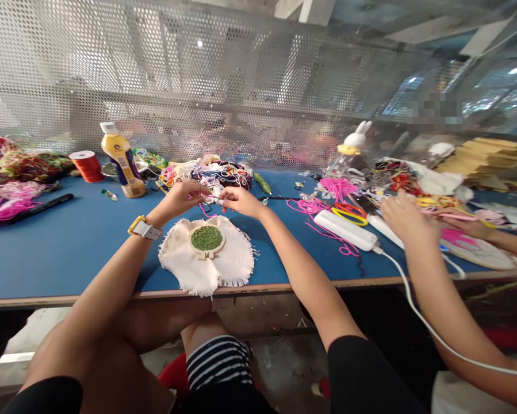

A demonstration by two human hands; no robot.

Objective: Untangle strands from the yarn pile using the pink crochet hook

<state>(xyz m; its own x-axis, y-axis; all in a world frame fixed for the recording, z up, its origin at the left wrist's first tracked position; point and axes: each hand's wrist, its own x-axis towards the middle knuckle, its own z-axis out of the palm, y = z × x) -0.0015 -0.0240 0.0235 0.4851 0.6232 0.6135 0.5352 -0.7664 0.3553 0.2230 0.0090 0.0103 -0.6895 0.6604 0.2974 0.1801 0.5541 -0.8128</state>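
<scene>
Left hand [184, 198] and right hand [236, 200] are meeting, pinching a small tool [214, 200] too tiny to identify, above the hoop [207, 239] lying on the table [68, 253].

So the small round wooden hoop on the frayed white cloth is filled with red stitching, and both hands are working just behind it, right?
Not quite: the head view shows the stitching inside the small round wooden hoop is green, not red. The rest holds: it lies on the frayed white cloth, and the left hand and right hand meet just behind it, pinching something small between the fingertips.
</scene>
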